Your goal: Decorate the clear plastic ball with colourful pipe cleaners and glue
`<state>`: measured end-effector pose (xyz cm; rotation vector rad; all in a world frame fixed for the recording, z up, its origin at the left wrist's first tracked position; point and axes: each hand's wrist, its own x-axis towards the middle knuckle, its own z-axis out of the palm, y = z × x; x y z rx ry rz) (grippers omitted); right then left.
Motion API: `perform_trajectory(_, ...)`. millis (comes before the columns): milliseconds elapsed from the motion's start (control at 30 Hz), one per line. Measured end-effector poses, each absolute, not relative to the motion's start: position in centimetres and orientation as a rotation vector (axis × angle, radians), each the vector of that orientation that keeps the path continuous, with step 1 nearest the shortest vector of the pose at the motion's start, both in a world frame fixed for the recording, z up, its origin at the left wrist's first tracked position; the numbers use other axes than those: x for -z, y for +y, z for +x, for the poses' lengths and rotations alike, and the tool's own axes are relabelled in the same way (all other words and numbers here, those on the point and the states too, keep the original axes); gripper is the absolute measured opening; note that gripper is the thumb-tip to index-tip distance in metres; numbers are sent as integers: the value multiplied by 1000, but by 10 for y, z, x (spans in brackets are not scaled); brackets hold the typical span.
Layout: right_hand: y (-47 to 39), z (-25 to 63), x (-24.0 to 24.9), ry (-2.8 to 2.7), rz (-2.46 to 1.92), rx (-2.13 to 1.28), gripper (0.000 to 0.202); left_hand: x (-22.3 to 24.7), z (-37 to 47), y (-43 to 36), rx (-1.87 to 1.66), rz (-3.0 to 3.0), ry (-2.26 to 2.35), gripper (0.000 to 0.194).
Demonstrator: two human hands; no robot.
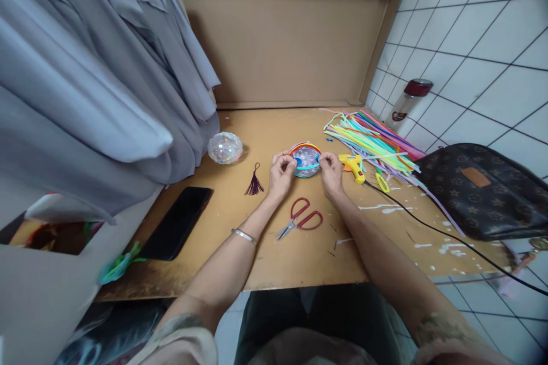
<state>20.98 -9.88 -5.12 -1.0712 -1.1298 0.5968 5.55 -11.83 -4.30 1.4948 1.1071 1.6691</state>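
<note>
A clear, glittery ball (307, 159) with a rainbow-coloured band over its top and a turquoise strip across its front is between my two hands. My left hand (281, 171) pinches its left side by a blue piece. On the opposite side, my right hand (331, 173) pinches at another blue piece (317, 159). Just right of that hand lies a yellow glue gun (353, 167). Red-handled scissors (300, 219) rest below the ball, blades partly spread. To the left are a dark purple tassel (254, 181) and a second clear ball (225, 148).
Coloured pipe cleaners (372, 140) are heaped at the back right, beside a patterned black bag (483, 194). A red-capped bottle (409, 104) stands by the tiled wall. A black phone (177, 222) lies left, near grey cloth (107, 68). The glue gun's cord (428, 229) trails right.
</note>
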Motion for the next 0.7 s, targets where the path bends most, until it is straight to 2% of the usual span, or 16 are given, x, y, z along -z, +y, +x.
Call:
perform_trajectory(367,-99,211,51,-1095,-1070,-613,14,46,56,-113,-1692,1425,1074,30)
perform_trajectory(700,-105,208,42,-1073,-1062,-598,15,46,58,-114,-1708,1507,1150,20)
